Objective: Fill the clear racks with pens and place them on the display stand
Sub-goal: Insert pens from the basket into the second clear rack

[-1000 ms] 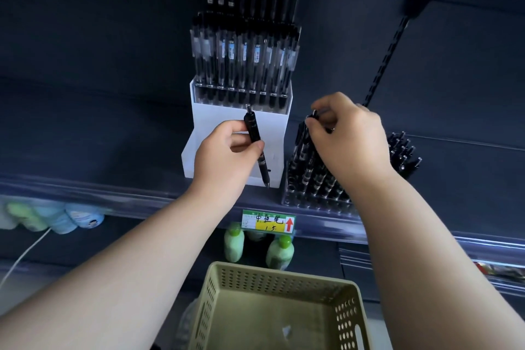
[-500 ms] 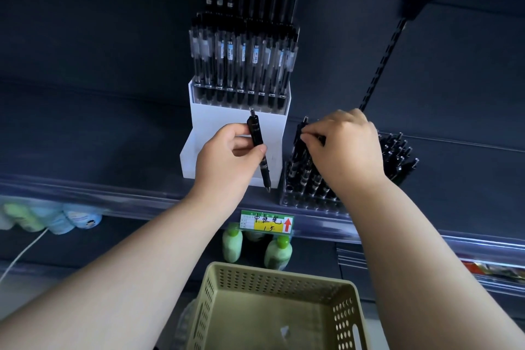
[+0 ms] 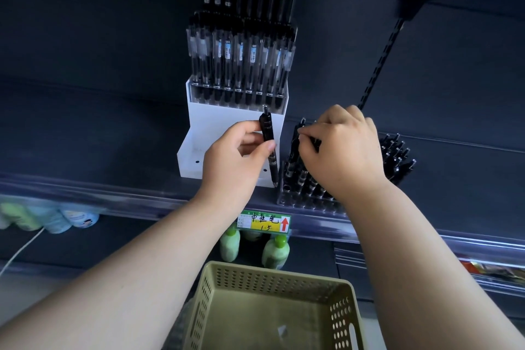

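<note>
Meanwhile, the left hand (image 3: 235, 159) pinched a black pen (image 3: 268, 133) between thumb and fingers, upright and tip down, in front of the white display stand (image 3: 204, 128). Just right of the stand, the right hand (image 3: 343, 150) curled its fingers round racked pens (image 3: 295, 156) standing in the clear rack (image 3: 301, 203). A green basket (image 3: 272, 278) sat below the stand.

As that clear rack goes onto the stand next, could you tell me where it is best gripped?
Probably by its low base, from the front, one hand at each end. The clear rack is a flat block; leaning pens crowd its top, leaving only the front holes bare. Its right end is hidden.
</note>
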Demonstrator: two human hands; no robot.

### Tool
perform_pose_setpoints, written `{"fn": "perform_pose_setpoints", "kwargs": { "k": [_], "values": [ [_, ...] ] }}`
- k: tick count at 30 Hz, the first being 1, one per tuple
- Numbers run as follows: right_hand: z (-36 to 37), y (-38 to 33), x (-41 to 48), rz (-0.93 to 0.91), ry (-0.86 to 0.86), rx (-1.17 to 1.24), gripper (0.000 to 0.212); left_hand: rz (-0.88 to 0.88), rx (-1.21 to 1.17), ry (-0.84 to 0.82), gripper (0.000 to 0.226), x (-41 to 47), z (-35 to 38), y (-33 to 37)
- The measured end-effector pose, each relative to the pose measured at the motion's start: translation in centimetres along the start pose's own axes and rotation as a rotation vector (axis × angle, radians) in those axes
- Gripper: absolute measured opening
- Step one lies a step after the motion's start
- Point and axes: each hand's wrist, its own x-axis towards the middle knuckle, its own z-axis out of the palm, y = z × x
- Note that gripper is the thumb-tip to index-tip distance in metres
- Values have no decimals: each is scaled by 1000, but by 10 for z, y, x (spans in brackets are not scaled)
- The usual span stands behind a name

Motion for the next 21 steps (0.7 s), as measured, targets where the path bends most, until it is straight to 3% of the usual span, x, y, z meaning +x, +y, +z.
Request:
{"fn": "perform_pose_setpoints", "kwargs": {
  "k": [12,21],
  "values": [
    [-3,11,-11,63,24,153,23,103,197,-88,20,4,39,-21],
    [-10,26,-17,74,21,168,22,62,278,-79,17,8,48,-34]
  ]
}}
